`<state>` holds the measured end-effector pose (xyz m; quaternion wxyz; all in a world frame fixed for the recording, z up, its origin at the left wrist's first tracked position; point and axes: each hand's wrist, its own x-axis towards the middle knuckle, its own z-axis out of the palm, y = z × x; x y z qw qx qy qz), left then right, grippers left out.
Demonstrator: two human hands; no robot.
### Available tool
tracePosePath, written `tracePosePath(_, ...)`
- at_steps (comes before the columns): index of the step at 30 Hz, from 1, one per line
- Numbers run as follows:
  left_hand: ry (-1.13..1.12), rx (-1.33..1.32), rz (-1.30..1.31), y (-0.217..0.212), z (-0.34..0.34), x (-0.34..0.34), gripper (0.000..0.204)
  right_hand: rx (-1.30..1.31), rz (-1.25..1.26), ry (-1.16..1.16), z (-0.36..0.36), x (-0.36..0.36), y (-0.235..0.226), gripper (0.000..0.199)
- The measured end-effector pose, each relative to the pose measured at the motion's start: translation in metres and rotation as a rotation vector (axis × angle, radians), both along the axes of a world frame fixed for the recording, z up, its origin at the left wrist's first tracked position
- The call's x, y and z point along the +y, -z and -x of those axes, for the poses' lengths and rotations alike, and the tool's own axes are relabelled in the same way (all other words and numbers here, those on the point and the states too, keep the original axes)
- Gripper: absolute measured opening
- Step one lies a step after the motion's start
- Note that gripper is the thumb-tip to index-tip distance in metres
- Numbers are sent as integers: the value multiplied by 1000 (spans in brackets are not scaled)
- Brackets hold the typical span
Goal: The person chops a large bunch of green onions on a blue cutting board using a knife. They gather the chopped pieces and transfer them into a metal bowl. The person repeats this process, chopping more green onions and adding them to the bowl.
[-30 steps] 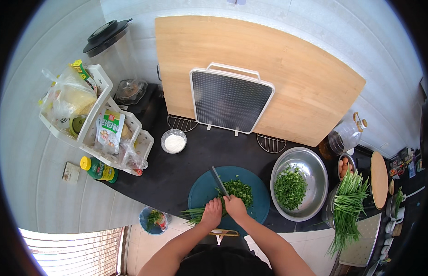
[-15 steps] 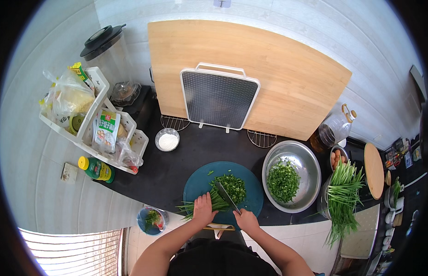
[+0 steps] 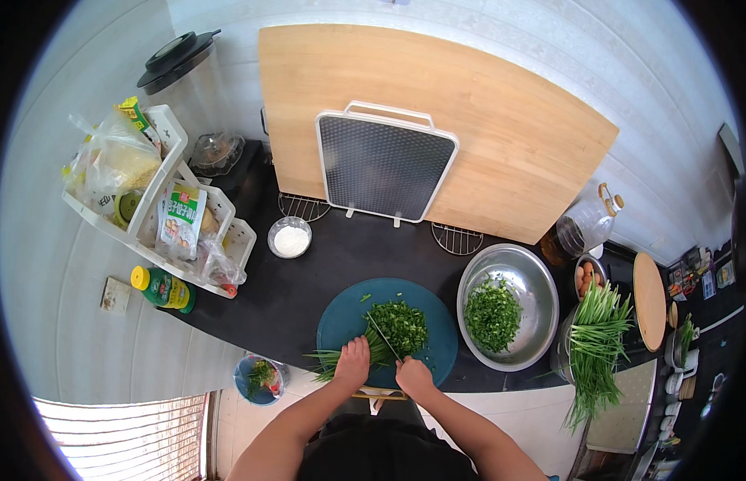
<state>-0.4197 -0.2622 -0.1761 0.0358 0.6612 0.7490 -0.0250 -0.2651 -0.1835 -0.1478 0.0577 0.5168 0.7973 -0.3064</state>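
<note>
A round dark teal cutting board [image 3: 336, 314] lies near the counter's front edge. On its left part my left hand [image 3: 353, 362] presses down a bunch of long green chives [image 3: 328, 361], fingers closed over them. My right hand [image 3: 415, 378] grips the handle of a kitchen knife [image 3: 382, 333]. The blade slants up and left across the cut end of the bunch, just right of my left fingers. Beyond and right of the blade is a heap of chopped chives [image 3: 405, 322]. A steel bowl [image 3: 543, 319] right of the board holds more chopped chives [image 3: 492, 317].
Uncut chives [image 3: 598, 341] overhang a container at the right. Behind stand eggs [image 3: 586, 276] in a bowl and an oil jug [image 3: 583, 228]. A small bowl of white powder [image 3: 290, 240], a white rack [image 3: 152, 212] and a green bottle [image 3: 164, 289] are left. Upright boards [image 3: 509, 120] line the back.
My right hand and the knife have moved left, closer to my left hand, and the blade now appears narrower. My left hand stays on the chives. The whole view has shifted slightly.
</note>
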Motion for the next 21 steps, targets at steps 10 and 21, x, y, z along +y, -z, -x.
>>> tracePosePath(10, -24, 21, -27, 1, 0, -1, 64, 122, -2, 41, -13, -4, -46, 37)
tracePosePath(21, -4, 71, -39, 5, -1, 3, 52, -5, 58, -148, 7, 13, -29, 34)
